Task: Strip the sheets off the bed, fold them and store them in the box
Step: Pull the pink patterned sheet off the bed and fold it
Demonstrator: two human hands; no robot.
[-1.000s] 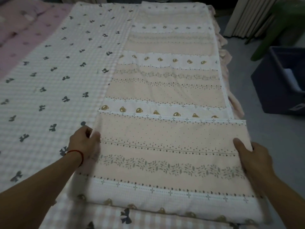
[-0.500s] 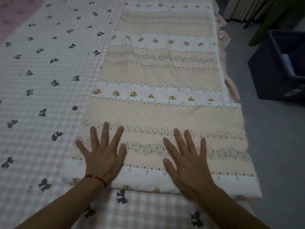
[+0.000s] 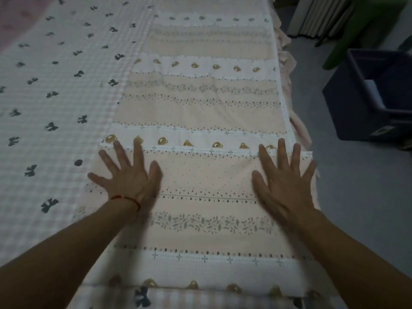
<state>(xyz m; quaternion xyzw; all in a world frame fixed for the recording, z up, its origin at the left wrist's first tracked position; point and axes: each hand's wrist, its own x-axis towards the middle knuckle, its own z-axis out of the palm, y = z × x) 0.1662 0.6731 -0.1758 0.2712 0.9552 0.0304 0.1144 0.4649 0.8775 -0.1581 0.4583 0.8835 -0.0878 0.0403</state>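
- plainly, both hands lay flat on the folded peach sheet point(image 3: 200, 175) on the bed point(image 3: 44, 108); the left hand point(image 3: 129, 177) and right hand point(image 3: 285, 186) had fingers spread wide, holding nothing.
- the folded flap's far edge ran just under the row of bears, level with the fingertips; its right corner stuck out past the bed's side, over the floor point(image 3: 356, 197).
- risk, as i judged it: that overhanging corner could slip off and drag the fold open, since only palm pressure pinned it.
- another risk: pushing outward unevenly might skew the layers, leaving the edges unmatched for the next fold.
- the checked sheet with bows point(image 3: 55, 85) lay beneath and to the left, touching the peach one; a careless grab could catch both.
- open room: plenty of bed to the left and ahead; the dark box point(image 3: 347, 103) stood on the floor well apart to the right, lid off.
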